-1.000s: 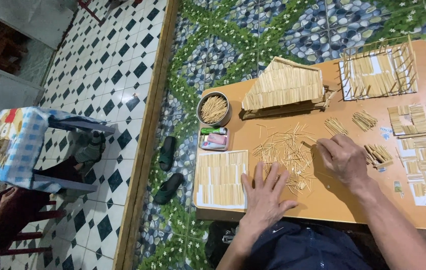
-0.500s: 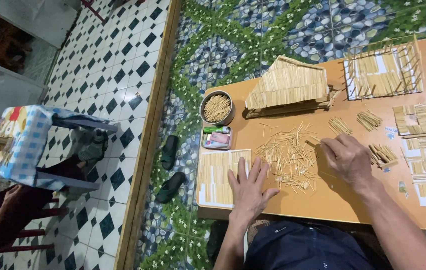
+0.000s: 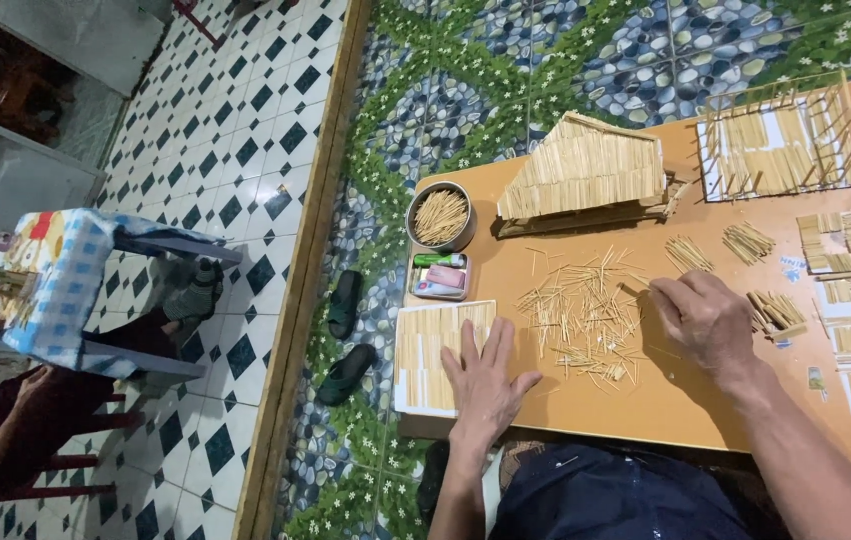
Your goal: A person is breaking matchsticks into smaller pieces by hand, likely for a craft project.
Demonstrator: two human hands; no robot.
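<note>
Pinching at the right edge of the loose sticks point(image 3: 581, 315), the right hand point(image 3: 708, 322) has its fingertips curled together; whether a stick sits between them I cannot tell, since the knuckles hide the tips. These sticks look very light, thin and stiff, likely to snap if bent and to scatter at a nudge, so each is best taken near its middle between thumb and forefinger. The pile lies at the centre of the counter point(image 3: 646, 410), at about nine o'clock from the right hand.

The right wrist is bent down, and the forearm runs off toward five o'clock. The left hand point(image 3: 483, 375) lies flat and open, fingers spread, pressing the right part of a white sheet covered with rows of sticks point(image 3: 426, 355), its grip holding nothing. That sheet looks flimsy and would slide if not held down. At twelve o'clock from it stands a small tray of tubes point(image 3: 441, 276), then a round tin of sticks point(image 3: 441, 216). A stick roof point(image 3: 586, 170) stands behind the pile.
</note>
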